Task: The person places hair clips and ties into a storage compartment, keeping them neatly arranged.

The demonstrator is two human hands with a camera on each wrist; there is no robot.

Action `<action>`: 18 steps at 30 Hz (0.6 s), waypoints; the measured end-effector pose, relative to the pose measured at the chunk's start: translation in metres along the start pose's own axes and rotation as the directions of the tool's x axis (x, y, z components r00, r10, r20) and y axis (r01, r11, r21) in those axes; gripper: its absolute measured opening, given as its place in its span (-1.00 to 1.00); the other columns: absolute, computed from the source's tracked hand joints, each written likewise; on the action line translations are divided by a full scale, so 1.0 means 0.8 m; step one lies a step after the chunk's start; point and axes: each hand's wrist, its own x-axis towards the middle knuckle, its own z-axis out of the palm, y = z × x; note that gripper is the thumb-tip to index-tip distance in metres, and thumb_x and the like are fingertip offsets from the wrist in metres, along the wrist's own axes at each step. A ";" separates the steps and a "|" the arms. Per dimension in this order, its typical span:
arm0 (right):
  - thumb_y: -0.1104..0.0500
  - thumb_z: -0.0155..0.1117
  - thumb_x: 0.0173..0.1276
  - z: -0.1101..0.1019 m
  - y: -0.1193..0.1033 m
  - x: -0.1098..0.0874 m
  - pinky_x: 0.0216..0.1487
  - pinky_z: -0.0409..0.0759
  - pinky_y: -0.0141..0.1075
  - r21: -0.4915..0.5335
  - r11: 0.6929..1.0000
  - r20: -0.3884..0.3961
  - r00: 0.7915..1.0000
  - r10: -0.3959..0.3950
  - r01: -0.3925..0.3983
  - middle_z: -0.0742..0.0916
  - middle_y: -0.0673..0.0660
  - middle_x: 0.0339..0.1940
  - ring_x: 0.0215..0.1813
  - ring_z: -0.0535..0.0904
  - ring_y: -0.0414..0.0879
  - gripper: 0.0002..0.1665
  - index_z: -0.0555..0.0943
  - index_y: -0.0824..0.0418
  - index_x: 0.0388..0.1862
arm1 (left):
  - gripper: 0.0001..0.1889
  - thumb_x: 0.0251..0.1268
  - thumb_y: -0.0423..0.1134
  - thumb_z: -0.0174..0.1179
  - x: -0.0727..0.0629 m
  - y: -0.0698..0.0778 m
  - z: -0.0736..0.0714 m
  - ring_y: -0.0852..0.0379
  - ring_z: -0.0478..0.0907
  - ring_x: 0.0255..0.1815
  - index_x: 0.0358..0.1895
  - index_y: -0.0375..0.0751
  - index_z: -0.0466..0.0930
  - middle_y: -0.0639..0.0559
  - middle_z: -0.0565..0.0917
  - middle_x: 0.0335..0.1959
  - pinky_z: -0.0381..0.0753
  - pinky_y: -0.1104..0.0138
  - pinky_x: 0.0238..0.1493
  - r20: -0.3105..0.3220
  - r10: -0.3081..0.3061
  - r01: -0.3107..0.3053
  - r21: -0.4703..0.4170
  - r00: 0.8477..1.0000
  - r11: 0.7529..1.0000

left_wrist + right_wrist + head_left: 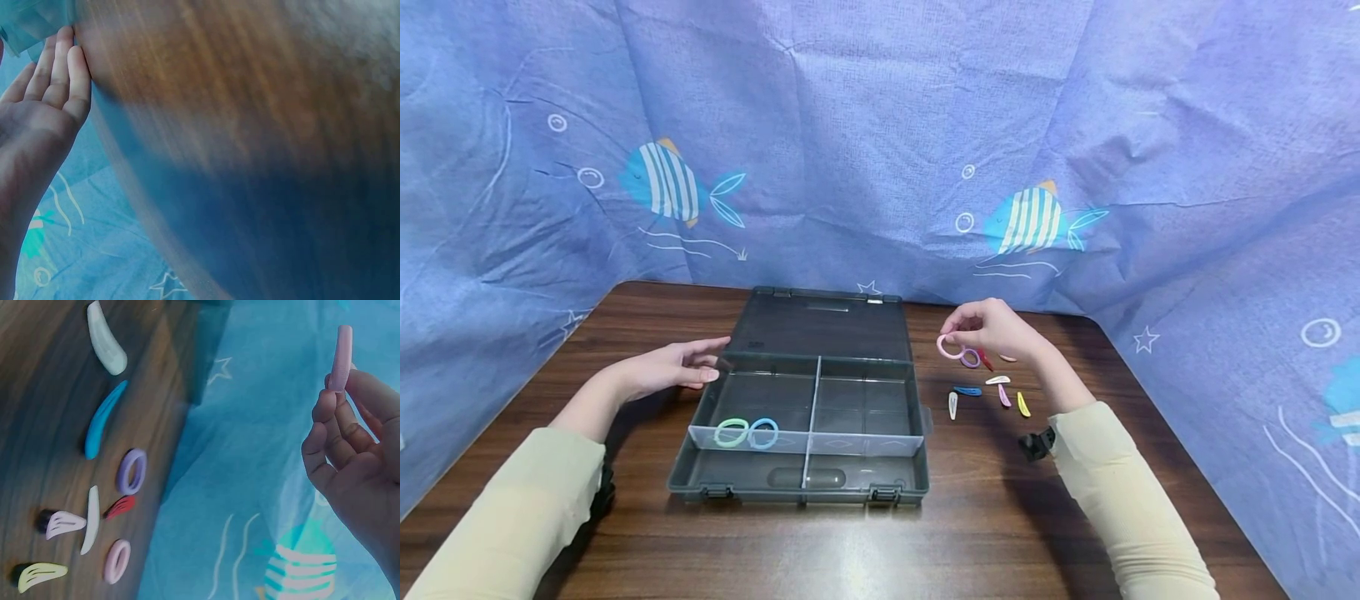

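The pink ring (pixel 341 359) is pinched in the right hand's (pixel 992 327) thumb and fingertips, above the table (pixel 865 550), right of the box (pixel 868 396). A second ring (pixel 108 562) lies by the clips (pixel 105 420) — mostly hidden in the head view. The left wrist view cuts off the box and blurs the brown wood. Fish-printed blue cloth (pixel 880 167) hangs behind. The left hand (pixel 662 367) holds nothing — fingers loosely extended at the box's left side.

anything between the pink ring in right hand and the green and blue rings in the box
Yes: the right wall and middle divider of the box. Nothing visible hangs above, so lifting the held pink ring over both should probably work.
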 end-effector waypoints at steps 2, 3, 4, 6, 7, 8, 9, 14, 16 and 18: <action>0.19 0.37 0.20 -0.001 -0.009 0.000 -0.39 0.52 -0.37 0.021 1.000 -0.009 1.000 -0.001 0.001 0.74 0.04 -0.46 -0.41 0.62 -0.02 -0.90 0.71 0.15 -0.29 | -0.23 0.41 -0.17 0.06 0.000 0.000 0.000 -0.30 0.24 0.34 0.52 -0.19 -0.19 -0.43 -0.02 0.45 0.49 0.19 0.14 -0.001 0.003 -0.003 0.003 1.000 1.000; 0.19 0.38 0.20 -0.002 -0.012 0.001 -0.39 0.52 -0.37 0.030 1.000 -0.013 1.000 -0.006 0.006 0.74 0.05 -0.45 -0.41 0.62 -0.03 -0.90 0.71 0.15 -0.29 | -0.24 0.41 -0.17 0.06 0.000 0.000 0.000 -0.30 0.24 0.34 0.52 -0.19 -0.19 -0.43 -0.02 0.45 0.49 0.20 0.14 -0.001 0.005 -0.005 0.006 1.000 1.000; 0.19 0.38 0.20 -0.002 -0.016 0.001 -0.39 0.52 -0.37 0.034 0.999 -0.018 1.000 -0.011 0.011 0.74 0.05 -0.44 -0.41 0.61 -0.05 -0.91 0.71 0.13 -0.30 | -0.24 0.41 -0.17 0.06 0.000 0.000 0.000 -0.30 0.24 0.34 0.51 -0.19 -0.19 -0.43 -0.01 0.45 0.49 0.21 0.13 -0.001 0.005 -0.005 0.005 1.000 1.000; 0.18 0.38 0.19 -0.002 -0.022 0.003 -0.38 0.50 -0.38 0.028 0.999 -0.029 0.999 -0.034 0.035 0.74 0.04 -0.44 -0.42 0.59 -0.12 -0.90 0.71 0.12 -0.29 | -0.24 0.41 -0.17 0.06 0.000 -0.001 -0.001 -0.30 0.24 0.35 0.52 -0.19 -0.19 -0.43 -0.01 0.45 0.49 0.22 0.13 0.000 0.005 -0.005 0.005 1.000 1.000; 0.18 0.38 0.19 -0.002 -0.026 0.004 -0.38 0.50 -0.38 0.026 0.999 -0.035 0.998 -0.045 0.045 0.74 0.03 -0.44 -0.42 0.57 -0.16 -0.90 0.71 0.11 -0.29 | -0.24 0.41 -0.18 0.06 0.000 -0.001 -0.001 -0.30 0.24 0.35 0.52 -0.19 -0.19 -0.44 -0.01 0.45 0.49 0.22 0.13 0.000 0.005 -0.005 0.005 1.000 1.000; 0.18 0.38 0.19 -0.002 -0.030 0.005 -0.38 0.49 -0.39 0.020 0.998 -0.042 0.997 -0.058 0.059 0.74 0.01 -0.44 -0.43 0.56 -0.19 -0.91 0.71 0.09 -0.30 | -0.24 0.41 -0.18 0.05 -0.001 -0.001 -0.001 -0.30 0.23 0.35 0.52 -0.19 -0.19 -0.44 -0.01 0.45 0.49 0.22 0.13 0.000 0.005 -0.005 0.005 1.000 1.000; 0.18 0.38 0.19 -0.002 -0.034 0.006 -0.37 0.49 -0.39 0.018 0.997 -0.048 0.996 -0.074 0.075 0.74 -0.01 -0.43 -0.43 0.56 -0.21 -0.91 0.71 0.07 -0.30 | -0.24 0.41 -0.18 0.05 -0.001 -0.001 -0.001 -0.30 0.23 0.35 0.52 -0.18 -0.19 -0.44 -0.01 0.45 0.49 0.22 0.13 0.000 0.005 -0.005 0.005 1.000 1.000; 0.18 0.38 0.19 -0.002 -0.055 0.014 -0.41 0.47 -0.42 -0.021 0.984 -0.076 0.981 -0.178 0.177 0.74 -0.09 -0.43 -0.47 0.54 -0.23 -0.91 0.72 0.01 -0.31 | -0.24 0.41 -0.18 0.05 0.000 -0.001 -0.001 -0.31 0.21 0.36 0.52 -0.18 -0.19 -0.45 0.01 0.44 0.49 0.20 0.14 0.001 0.004 -0.004 0.005 1.000 1.000; 0.18 0.38 0.20 -0.002 -0.063 0.018 -0.42 0.46 -0.42 -0.029 0.976 -0.081 0.973 -0.216 0.214 0.74 -0.09 -0.41 -0.47 0.54 -0.23 -0.91 0.72 0.02 -0.30 | -0.24 0.41 -0.18 0.05 0.000 -0.001 -0.001 -0.31 0.20 0.36 0.52 -0.18 -0.20 -0.45 0.01 0.44 0.49 0.19 0.15 0.002 0.002 -0.002 0.004 1.000 1.000; 0.19 0.38 0.20 -0.001 -0.070 0.022 -0.41 0.46 -0.41 -0.022 0.971 -0.083 0.968 -0.238 0.237 0.74 -0.09 -0.39 -0.45 0.54 -0.23 -0.90 0.72 0.02 -0.30 | -0.23 0.41 -0.17 0.06 0.000 -0.001 -0.001 -0.31 0.19 0.37 0.52 -0.19 -0.20 -0.45 0.01 0.44 0.49 0.19 0.15 0.003 0.001 -0.001 0.001 1.000 1.000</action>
